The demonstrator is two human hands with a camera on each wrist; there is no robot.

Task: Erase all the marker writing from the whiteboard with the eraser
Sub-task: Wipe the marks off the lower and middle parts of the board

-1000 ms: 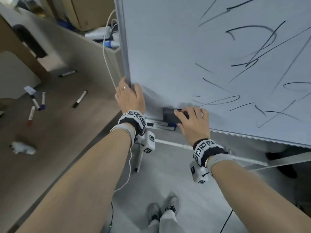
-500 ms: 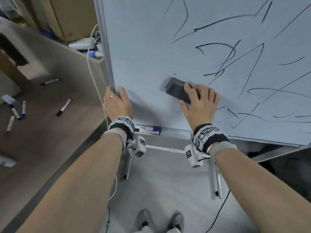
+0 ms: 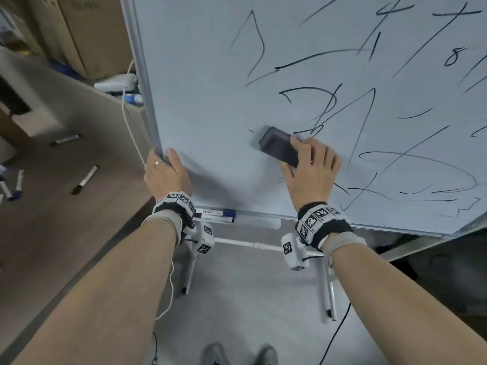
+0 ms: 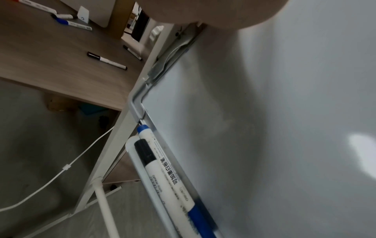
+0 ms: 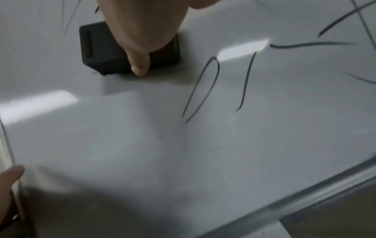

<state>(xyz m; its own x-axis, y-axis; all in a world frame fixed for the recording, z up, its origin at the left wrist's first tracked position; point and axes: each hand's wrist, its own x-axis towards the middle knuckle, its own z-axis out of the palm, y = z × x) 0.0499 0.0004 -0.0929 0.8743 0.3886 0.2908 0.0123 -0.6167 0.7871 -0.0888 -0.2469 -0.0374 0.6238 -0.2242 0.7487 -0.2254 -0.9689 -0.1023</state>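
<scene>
Black eraser (image 3: pixel 279 149) flat against whiteboard (image 3: pixel 210 75), lower-left part of board face, tilted w/ one end up-left. Gripped by right hand (image 3: pixel 311 172): fingers over its right end, thumb (image 5: pixel 140 64) along lower side. Black marker writing (image 3: pixel 329 106) just above and to right of eraser, spread across upper and right parts of board; strip along left edge and bottom-left corner plain.

Left hand (image 3: pixel 164 175) clamped on board's left edge near bottom-left corner: thumb on front face, fingers wrapped round frame to back. Ring on one finger. Tagged wristbands w/ small white camera units on both wrists.

Along bottom edge, in tray (image 4: pixel 130 145): blue-capped marker (image 4: pixel 168 169) against board, black-capped marker (image 4: pixel 150 162) beside it, lying parallel.

Left of board: wood-look desk (image 3: pixel 52 206) w/ loose markers (image 3: pixel 84 179) scattered. White cable (image 3: pixel 129 127) hanging by left edge. White stand legs (image 3: pixel 191 264) on grey floor, below board. Shoes (image 3: pixel 216 354) at bottom of head view.
</scene>
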